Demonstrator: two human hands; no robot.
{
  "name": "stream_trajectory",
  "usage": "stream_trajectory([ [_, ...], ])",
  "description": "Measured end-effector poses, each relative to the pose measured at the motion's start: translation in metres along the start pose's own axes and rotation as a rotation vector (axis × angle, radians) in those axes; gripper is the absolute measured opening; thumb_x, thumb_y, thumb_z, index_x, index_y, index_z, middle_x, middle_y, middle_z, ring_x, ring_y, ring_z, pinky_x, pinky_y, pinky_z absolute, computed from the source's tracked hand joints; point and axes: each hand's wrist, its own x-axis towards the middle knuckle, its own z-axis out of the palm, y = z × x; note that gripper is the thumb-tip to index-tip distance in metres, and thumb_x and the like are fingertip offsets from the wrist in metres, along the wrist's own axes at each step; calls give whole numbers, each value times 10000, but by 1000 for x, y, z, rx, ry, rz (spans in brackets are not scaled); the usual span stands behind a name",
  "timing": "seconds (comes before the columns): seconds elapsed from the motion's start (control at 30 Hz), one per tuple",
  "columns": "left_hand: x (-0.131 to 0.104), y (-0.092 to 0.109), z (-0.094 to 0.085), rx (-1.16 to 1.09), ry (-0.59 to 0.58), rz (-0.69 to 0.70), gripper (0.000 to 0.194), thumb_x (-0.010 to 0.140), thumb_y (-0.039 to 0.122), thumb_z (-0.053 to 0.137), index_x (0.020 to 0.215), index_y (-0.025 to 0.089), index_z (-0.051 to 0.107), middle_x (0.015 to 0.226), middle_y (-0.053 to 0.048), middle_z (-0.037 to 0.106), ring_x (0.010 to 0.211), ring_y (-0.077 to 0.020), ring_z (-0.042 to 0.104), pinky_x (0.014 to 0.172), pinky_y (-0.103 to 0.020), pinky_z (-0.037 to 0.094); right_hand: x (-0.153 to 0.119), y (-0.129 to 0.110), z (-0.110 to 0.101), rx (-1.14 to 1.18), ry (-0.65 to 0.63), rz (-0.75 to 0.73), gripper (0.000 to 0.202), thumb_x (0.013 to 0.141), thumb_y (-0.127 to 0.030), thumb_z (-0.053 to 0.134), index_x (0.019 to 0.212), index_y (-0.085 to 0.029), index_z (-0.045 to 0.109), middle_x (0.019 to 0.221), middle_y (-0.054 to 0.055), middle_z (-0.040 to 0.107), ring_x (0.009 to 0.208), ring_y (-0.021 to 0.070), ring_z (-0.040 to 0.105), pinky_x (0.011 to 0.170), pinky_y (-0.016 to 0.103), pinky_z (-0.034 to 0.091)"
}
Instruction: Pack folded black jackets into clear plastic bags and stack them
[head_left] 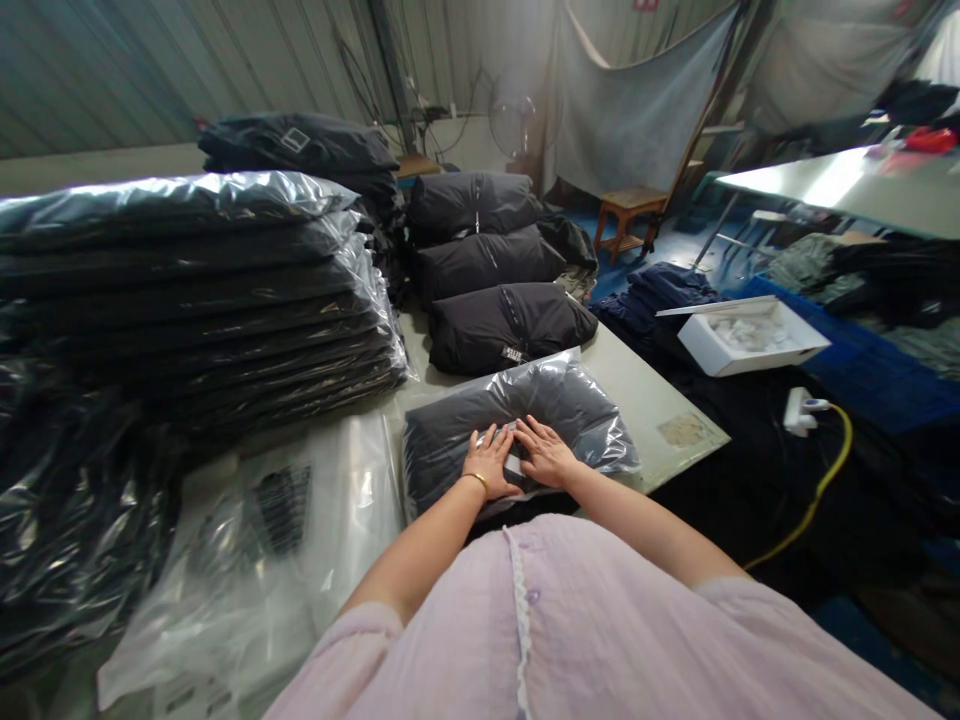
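Observation:
A dark folded garment in a clear plastic bag (450, 430) lies at the near edge of the pale table (641, 375). My left hand (491, 462), with a gold bangle at the wrist, rests flat on the bag, fingers spread. Close beside it, my right hand (545, 455) also presses on the bag with its fingers apart. A small whitish patch shows between the two hands. Just beyond the bag sits a rolled black garment (510, 320) with a white-lettered label, and more rolled garments (476, 205) lie behind it.
Bagged dark garments (187, 270) are piled high on the left. Clear empty bags (330, 520) lie at the near left. To the right are a white open box (750, 335), a white plug (801, 410) with yellow cable and a wooden stool (630, 212).

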Motion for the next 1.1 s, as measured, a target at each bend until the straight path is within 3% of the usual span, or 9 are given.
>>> stream_trajectory([
  [0.13, -11, -4, -8, -7, -7, -66, 1223, 521, 759, 695, 1533, 265, 218, 1621, -118, 120, 1482, -373, 66, 1154, -628, -8, 13, 10, 0, 286, 95, 137, 665, 827, -378, 546, 1450, -194, 401, 1562, 116, 308, 1451, 232, 245, 1151, 416, 244],
  [0.23, -38, -11, -9, -20, 46, -76, 1233, 523, 789, 680, 1535, 261, 214, 1623, -129, 89, 1485, -363, 65, 1164, -607, -5, 15, 34, -17, 473, 386, 361, 601, 873, -392, 455, 1436, -186, 410, 1493, 127, 418, 1369, 225, 395, 1110, 397, 324],
  [0.33, -78, -21, 3, -13, 71, -21, 1216, 534, 784, 685, 1535, 292, 202, 1626, -109, 79, 1487, -346, 76, 1178, -580, 5, 0, 68, -36, 385, 631, 703, 587, 889, -405, 412, 1409, -134, 450, 1397, 173, 498, 1319, 275, 435, 1108, 437, 314],
  [0.5, -132, -46, 25, -59, 117, 110, 853, 770, 705, 551, 1495, 316, 324, 1587, -97, 261, 1456, -322, 235, 1171, -571, 149, -43, 105, -37, 30, 300, 825, 573, 921, -472, 418, 1448, -247, 431, 1543, 100, 329, 1432, 312, 238, 1138, 492, 207],
  [0.63, -131, -65, 18, -121, 356, 43, 586, 928, 552, 422, 1455, 298, 404, 1502, -56, 437, 1407, -234, 354, 1162, -482, 268, -58, 111, -19, -116, 164, 825, 560, 977, -466, 308, 1515, -312, 283, 1592, 77, 227, 1453, 260, 208, 1128, 462, 222],
  [0.73, -115, -74, 16, -85, 522, -174, 643, 923, 550, 437, 1480, 237, 366, 1532, -92, 383, 1432, -264, 302, 1161, -501, 263, -59, 110, -10, -214, 157, 810, 556, 994, -463, 268, 1528, -308, 246, 1593, 88, 222, 1456, 255, 194, 1123, 468, 221],
  [0.8, -108, -77, 24, -32, 535, -265, 751, 880, 609, 477, 1500, 213, 324, 1566, -125, 308, 1447, -301, 260, 1159, -537, 243, -60, 111, -7, -256, 151, 790, 558, 999, -453, 259, 1533, -292, 231, 1594, 97, 215, 1457, 250, 188, 1117, 459, 228],
  [0.97, -108, -80, 58, 88, 545, -272, 863, 846, 624, 519, 1539, 226, 195, 1603, -127, 207, 1468, -293, 204, 1187, -528, 158, -64, 111, 3, -314, 152, 748, 555, 1004, -434, 253, 1536, -277, 227, 1595, 102, 215, 1456, 239, 188, 1124, 448, 213],
  [1.1, -111, -83, 69, 140, 596, -253, 879, 854, 596, 519, 1551, 240, 119, 1608, -112, 197, 1466, -282, 212, 1189, -503, 156, -65, 113, 13, -340, 198, 739, 552, 996, -423, 253, 1524, -265, 275, 1588, 100, 237, 1449, 238, 211, 1127, 448, 209],
])
